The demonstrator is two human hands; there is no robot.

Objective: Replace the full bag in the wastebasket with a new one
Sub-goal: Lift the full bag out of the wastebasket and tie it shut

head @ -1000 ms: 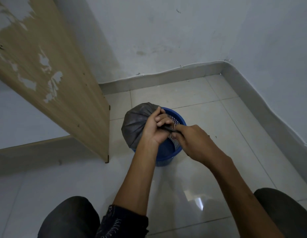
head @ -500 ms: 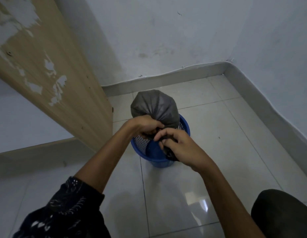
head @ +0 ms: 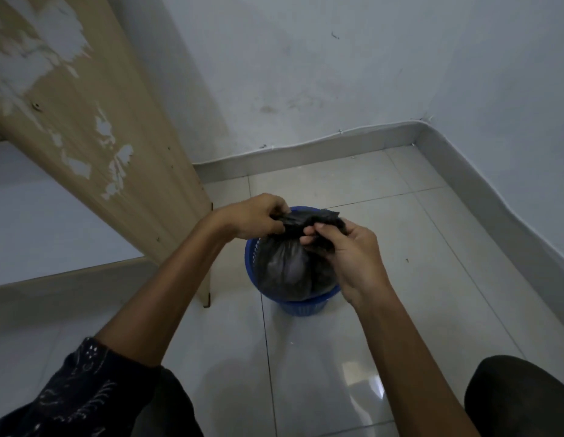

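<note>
One blue mesh wastebasket (head: 301,305) stood on the pale tiled floor (head: 337,357), near the corner where two whitish walls met. It held one dark grey plastic bag (head: 284,269), bulging and full, which filled the basket's mouth and rose above its rim. What was inside the bag could not be made out through the plastic. The gathered neck of the bag was pulled up over the basket and stretched sideways between two bare hands.

The left hand (head: 254,220) was closed in a fist around the left end of the bunched neck, knuckles upward, fingers curled tight on the plastic. The right hand (head: 350,247) had the right end of the neck: its thumb and fingertips (head: 320,228) were pinched on the dark folds, the remaining fingers bent loosely round the bunch beneath. The two hands were close together, not touching, with a short run of crumpled bag between them.

Just left of the basket stood one upright wooden panel (head: 95,127) with its laminate peeling in white patches, its foot on the tiles beside the basket's left side. A dark patterned sleeve (head: 72,392) covered the left upper arm; the right forearm was bare. One dark-clothed knee (head: 520,395) showed at the lower right.
</note>
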